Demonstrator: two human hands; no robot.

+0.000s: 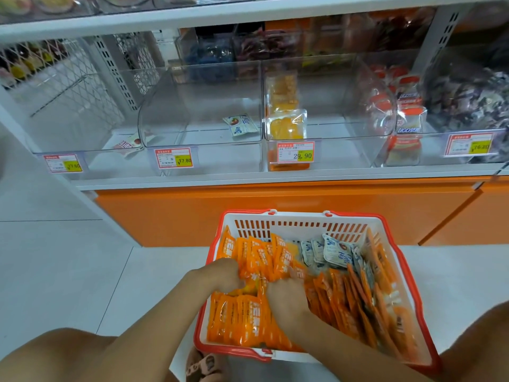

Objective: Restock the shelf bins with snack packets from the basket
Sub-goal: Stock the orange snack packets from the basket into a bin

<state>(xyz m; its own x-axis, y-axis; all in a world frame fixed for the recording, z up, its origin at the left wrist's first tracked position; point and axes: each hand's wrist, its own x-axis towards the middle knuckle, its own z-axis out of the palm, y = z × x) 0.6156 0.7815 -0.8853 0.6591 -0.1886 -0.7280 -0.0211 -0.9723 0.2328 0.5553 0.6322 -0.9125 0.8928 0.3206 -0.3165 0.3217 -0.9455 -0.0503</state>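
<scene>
Glossy orange snack packets (248, 321) stand on edge, long axes upright, in the red-rimmed basket (303, 216); left hand (220, 274) and right hand (286, 296) each clutch a bunch mid-basket.

Left hand (220, 274) and right hand (286, 296) bare; perhaps a patterned slipper (203, 365).

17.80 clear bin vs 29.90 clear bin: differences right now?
The clear plastic bin tagged 17.80 holds one white-and-blue packet; the clear plastic bin tagged 29.90 holds several yellow-orange packets. The 17.80 bin's packet lies near its right wall; the 29.90 bin's sit along its left wall. Both are transparent, mostly unfilled, with front price tags.
</scene>
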